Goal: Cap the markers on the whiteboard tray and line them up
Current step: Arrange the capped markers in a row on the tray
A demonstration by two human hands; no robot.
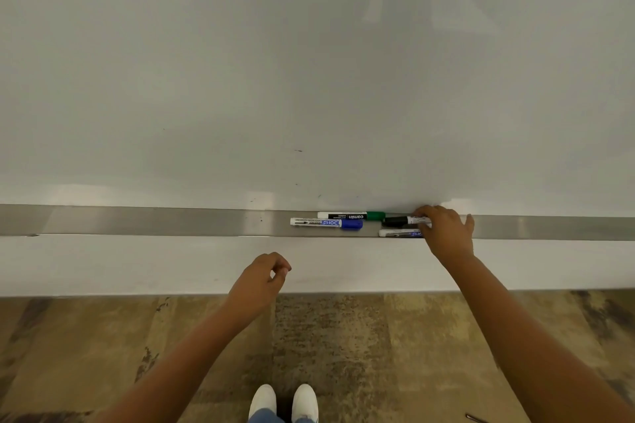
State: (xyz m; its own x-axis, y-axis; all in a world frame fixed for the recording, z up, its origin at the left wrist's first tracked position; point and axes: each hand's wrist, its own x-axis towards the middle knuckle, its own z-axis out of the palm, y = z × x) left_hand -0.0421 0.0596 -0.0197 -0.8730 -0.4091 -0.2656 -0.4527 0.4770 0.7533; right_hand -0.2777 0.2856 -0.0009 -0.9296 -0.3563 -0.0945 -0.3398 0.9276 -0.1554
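Four markers lie on the metal whiteboard tray (137, 220): the green-capped marker (351, 216) at the back, the blue-capped marker (326, 223) just in front of it, the black-capped marker (405, 220) to the right, and a fourth marker (400, 233) at the front edge whose cap end is hidden. The right hand (446, 233) has its fingers closed on the black-capped marker's barrel; the left hand (263, 280) hangs below the tray, fingers loosely curled, holding nothing. Three caps appear seated, while lining up remains undone, since the markers lie staggered.
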